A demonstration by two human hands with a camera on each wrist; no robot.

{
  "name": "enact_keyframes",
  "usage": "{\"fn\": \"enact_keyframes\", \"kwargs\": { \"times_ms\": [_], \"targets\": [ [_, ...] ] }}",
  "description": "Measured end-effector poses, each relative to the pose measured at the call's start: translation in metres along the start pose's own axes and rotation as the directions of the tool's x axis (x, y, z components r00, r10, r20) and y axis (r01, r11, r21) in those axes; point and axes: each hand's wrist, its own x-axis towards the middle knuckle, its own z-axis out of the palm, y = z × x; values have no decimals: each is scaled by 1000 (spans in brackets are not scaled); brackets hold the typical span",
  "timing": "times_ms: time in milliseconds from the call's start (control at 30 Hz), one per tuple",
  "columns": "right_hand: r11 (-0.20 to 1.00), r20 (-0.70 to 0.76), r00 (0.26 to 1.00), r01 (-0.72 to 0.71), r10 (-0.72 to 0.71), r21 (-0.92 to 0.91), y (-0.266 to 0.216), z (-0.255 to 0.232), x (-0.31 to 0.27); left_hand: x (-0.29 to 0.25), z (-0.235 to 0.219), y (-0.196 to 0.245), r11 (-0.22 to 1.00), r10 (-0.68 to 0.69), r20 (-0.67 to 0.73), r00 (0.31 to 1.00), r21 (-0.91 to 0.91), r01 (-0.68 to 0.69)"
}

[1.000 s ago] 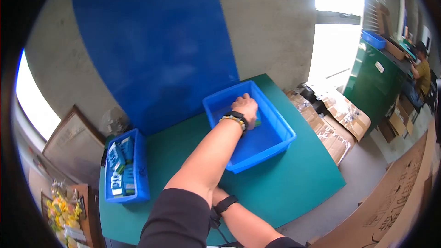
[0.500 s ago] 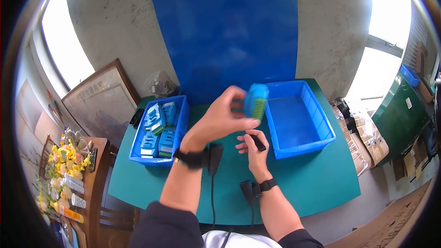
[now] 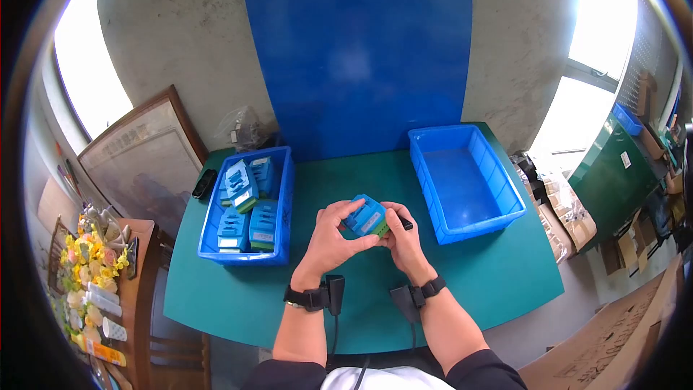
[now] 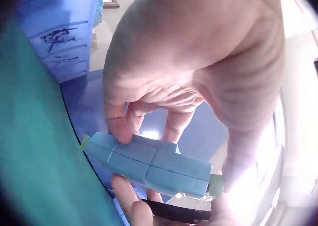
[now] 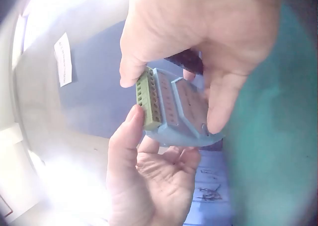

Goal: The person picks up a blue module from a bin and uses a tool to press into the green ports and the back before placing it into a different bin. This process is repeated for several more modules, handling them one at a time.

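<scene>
Here, blocky plastic module (image 3: 368, 216) between fingers (image 4: 119, 128).

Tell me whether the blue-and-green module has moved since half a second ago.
Yes: in the head view, the blue-and-green module has shifted left and down the picture, away from the right-hand blue bin.

Flowers (image 3: 94, 254) stand left; cardboard boxes (image 3: 577, 225) lie right.

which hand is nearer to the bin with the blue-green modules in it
Left. The left hand is just right of that bin, not touching it; the right hand is farther right, past the held module.
</scene>
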Motion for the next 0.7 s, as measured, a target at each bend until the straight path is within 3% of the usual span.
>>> {"fn": "enact_keyframes", "kwargs": {
  "times_ms": [100,200,233,300,333,433,533,633,700],
  "targets": [
    [999,-9,1000,21,-21,34,1,2,0,-3,1,4,1000,-6,-62,998,-19,5],
    [990,-42,999,34,-29,134,-1,6,-2,-3,9,-17,955,-163,-231,959,-280,95],
    [988,-47,998,42,-35,148,-1,7,-2,-4,8,-19,871,-290,-207,934,-462,167],
    [983,-62,997,56,-46,174,-1,8,-3,-5,6,-21,586,-514,-85,854,-761,277],
    [987,-47,998,54,-47,152,-3,10,-4,-6,2,-22,380,-508,122,853,-857,349],
    [999,4,999,40,-40,7,-1,16,-7,-4,3,-41,82,-377,372,848,-899,430],
    [942,39,988,154,-149,-298,-2,20,-13,-3,2,-55,-45,-365,382,849,-918,394],
    [902,-25,940,318,-339,-292,-5,21,-18,-3,-1,-66,-297,-363,388,847,-910,289],
    [827,-11,881,440,-473,-350,-9,20,-21,-3,-4,-70,-290,-430,372,823,-920,265]
  ]
}}
